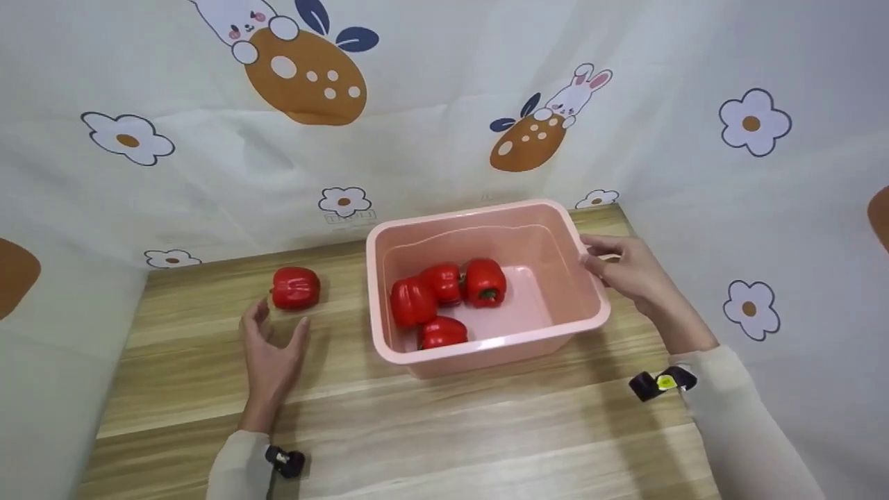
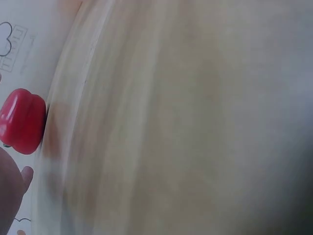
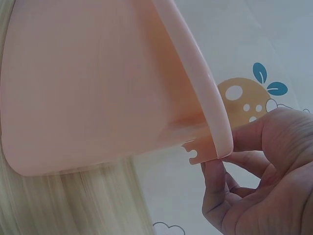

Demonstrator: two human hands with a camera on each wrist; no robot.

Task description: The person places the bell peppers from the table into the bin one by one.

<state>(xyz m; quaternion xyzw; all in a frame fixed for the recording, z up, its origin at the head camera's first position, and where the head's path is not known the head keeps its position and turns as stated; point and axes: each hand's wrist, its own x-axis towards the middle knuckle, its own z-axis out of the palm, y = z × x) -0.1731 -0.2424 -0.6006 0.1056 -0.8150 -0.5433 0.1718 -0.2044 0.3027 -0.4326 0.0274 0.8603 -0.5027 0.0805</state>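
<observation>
A red bell pepper [image 1: 295, 288] lies on the wooden table, left of a pink plastic basin [image 1: 486, 353]. Just in front of this pepper is my left hand [image 1: 273, 357], its thumb and fingers spread apart with nothing between them. The left wrist view shows the same pepper [image 2: 23, 121] beyond part of the hand [image 2: 11, 188]. Several red bell peppers [image 1: 414, 301] sit inside the basin, mostly toward its left side. My right hand [image 1: 628, 267] pinches the basin's right rim; in the right wrist view, thumb and fingers meet at the rim [image 3: 210, 107].
The wooden table [image 1: 486, 437] extends in front of the basin. A pale curtain [image 1: 430, 153] printed with rabbits and flowers hangs behind the table and along both sides. Each sleeve carries a small dark wrist device, such as the one [image 1: 285, 461] on the left.
</observation>
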